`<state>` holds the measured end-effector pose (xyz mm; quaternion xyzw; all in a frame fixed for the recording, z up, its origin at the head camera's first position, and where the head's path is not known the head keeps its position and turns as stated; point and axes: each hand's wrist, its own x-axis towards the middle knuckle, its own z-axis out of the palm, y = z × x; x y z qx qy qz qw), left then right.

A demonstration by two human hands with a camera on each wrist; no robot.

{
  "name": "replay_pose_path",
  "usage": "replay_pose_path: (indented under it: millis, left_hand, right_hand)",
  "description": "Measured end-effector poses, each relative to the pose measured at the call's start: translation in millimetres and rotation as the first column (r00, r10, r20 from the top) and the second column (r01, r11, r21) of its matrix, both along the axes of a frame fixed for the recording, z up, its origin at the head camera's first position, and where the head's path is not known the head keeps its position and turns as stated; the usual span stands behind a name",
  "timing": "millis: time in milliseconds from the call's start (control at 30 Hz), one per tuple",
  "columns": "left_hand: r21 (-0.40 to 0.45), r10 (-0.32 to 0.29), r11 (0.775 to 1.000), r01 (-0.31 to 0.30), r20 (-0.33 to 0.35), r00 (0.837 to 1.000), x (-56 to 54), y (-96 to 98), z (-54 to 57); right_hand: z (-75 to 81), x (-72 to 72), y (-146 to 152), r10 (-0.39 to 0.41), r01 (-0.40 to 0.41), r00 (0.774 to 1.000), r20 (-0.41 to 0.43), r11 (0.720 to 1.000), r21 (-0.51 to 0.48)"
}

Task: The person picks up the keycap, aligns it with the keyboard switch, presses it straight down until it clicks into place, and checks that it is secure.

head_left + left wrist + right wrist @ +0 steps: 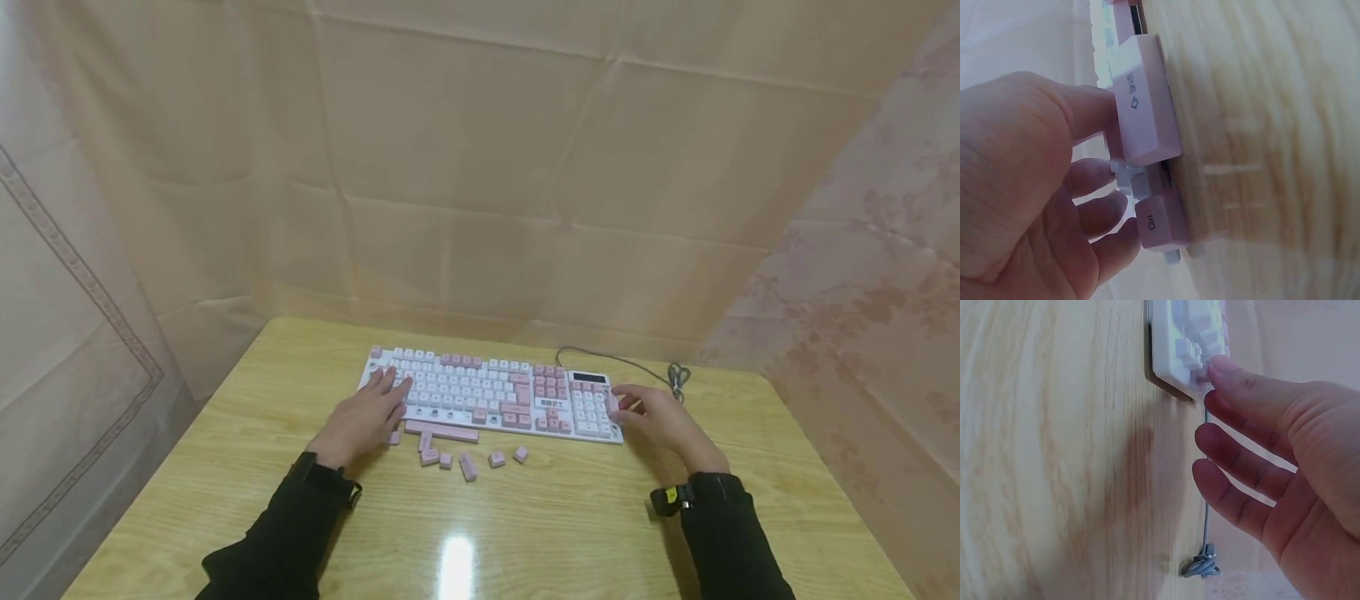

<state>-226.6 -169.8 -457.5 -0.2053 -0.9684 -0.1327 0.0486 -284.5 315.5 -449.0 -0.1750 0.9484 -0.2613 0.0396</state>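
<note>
Resting slack on keyboard (450, 387), left hand (363, 421) beside loose keycaps (429, 457); right hand (663, 421), grip unclear.

The head view is evenly but rather dimly lit, with 1 white glare patch on the bench (555, 525) at bottom centre and soft shadow beside the right sleeve (731, 533). The left wrist view is hazy, its cloth (1022, 37) washed out at upper left, wood grain blurred at right. In the right wrist view, diffuse shadow lies left of the fingers (1244, 465); the keyboard (1175, 362) looks bleached at top centre
</note>
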Motion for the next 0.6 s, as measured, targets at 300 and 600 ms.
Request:
replay_pose_path:
  millis: [300, 600]
  left_hand:
    - [0.001, 0.002, 1.000, -0.002, 0.011, 1.000, 0.3, -0.2, 0.0]
    - [-0.003, 0.013, 1.000, -0.013, 0.022, 1.000, -0.1, -0.3, -0.5]
  right_hand:
    - [1.1, -1.3, 1.7, 0.019, -0.019, 0.999, 0.033, 1.000, -0.011]
    - [6.1, -1.2, -1.1, 0.061, -0.061, 0.998, 0.022, 0.998, 0.011]
